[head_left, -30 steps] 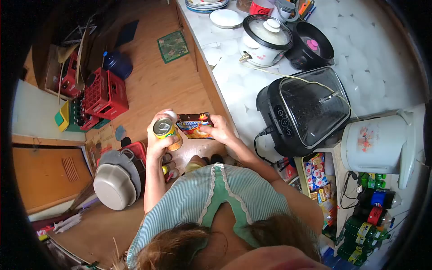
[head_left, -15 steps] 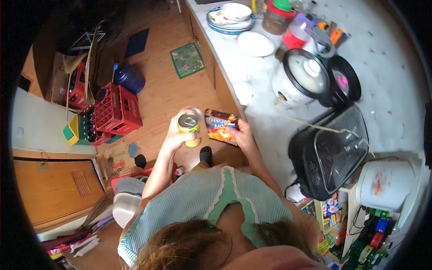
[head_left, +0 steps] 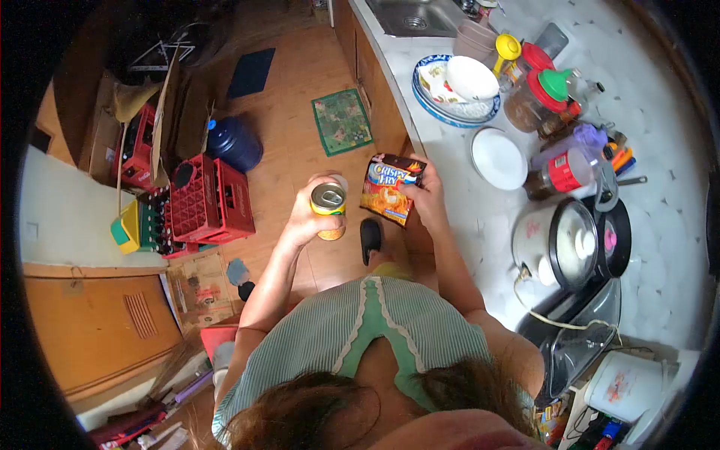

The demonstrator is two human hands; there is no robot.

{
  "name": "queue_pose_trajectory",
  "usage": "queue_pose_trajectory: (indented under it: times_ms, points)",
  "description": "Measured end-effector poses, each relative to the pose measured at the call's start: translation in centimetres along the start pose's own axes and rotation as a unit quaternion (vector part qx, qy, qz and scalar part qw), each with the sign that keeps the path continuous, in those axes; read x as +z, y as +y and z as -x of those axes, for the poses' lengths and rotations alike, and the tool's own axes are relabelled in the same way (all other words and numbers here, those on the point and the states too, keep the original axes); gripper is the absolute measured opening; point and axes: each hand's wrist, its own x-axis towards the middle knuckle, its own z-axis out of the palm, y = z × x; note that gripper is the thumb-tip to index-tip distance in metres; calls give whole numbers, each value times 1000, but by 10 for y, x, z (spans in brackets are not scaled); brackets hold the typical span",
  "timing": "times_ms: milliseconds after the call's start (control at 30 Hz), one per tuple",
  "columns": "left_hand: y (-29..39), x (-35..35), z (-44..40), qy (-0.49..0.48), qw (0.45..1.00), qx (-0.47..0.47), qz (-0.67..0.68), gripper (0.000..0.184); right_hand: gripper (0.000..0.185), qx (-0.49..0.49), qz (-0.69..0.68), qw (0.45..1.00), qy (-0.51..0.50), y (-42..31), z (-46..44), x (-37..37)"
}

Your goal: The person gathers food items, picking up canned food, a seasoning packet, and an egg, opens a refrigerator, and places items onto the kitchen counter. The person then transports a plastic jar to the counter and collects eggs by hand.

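Countertop (head_left: 469,217): The pale surface ran down the right of the frame.
Upper right: Blue-rimmed plates (head_left: 444,105) sat stacked just above a white plate (head_left: 499,159), near a green-lidded jar (head_left: 529,109).
Lower right: A white cooker (head_left: 555,244) stood beside a black pan (head_left: 619,259).
Wooden floor (head_left: 292,142): A green mat (head_left: 342,121) lay at upper centre, a dark mat (head_left: 251,73) to its left, a blue jug (head_left: 236,145) below.

Yellow cylindrical metal can (head_left: 328,201) to brown-orange rectangular glossy packet (head_left: 386,196): passable gap.
White round plate (head_left: 499,159) on marbled white countertop (head_left: 474,229): rightward obstacle.
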Motion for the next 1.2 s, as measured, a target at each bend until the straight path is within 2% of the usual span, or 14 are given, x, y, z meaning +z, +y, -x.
queue_pose_trajectory:
  times_ms: [67,200,300,333,533,667,767,800,900,933,1033,1067,1167,1200]
  points:
    - [-1,-8,-37,10,999,-30,-18,54,64,-21,-12,1000,17,-1,-39,2]
    - [0,-23,-128,21,998,-40,-36,53,63,-11,-57,998,19,-1,-128,11]
    - [2,-32,-195,42,988,-127,72,55,58,-86,12,996,18,9,-195,7]
    - [-1,-36,-218,32,990,-113,73,54,53,-90,-5,995,33,1,-211,9]
    - [-5,-31,-345,1,991,-77,109,54,40,-193,135,944,231,2,-315,-9]
    - [-39,-22,-435,-68,995,-66,41,56,36,-165,268,878,361,12,-378,-34]
    - [-95,-11,-512,-121,990,74,1,57,33,-167,367,808,430,24,-405,-41]
    - [-100,-4,-530,-137,986,98,6,56,36,-108,376,809,439,19,-408,-35]
    - [-121,13,-578,-146,952,257,-83,57,43,-178,671,533,484,15,-412,-17]
    - [-125,19,-589,-155,946,272,-83,56,47,-139,646,562,497,10,-412,-2]
    - [-139,31,-611,-214,917,326,-80,55,44,-81,530,748,391,14,-421,10]
    - [-148,36,-617,-243,906,333,-93,55,41,-96,528,747,393,18,-430,14]
    - [-163,48,-625,-276,897,333,-89,58,42,-38,385,824,415,27,-450,13]
    - [-160,51,-627,-287,897,326,-77,59,42,-57,381,822,421,30,-456,8]
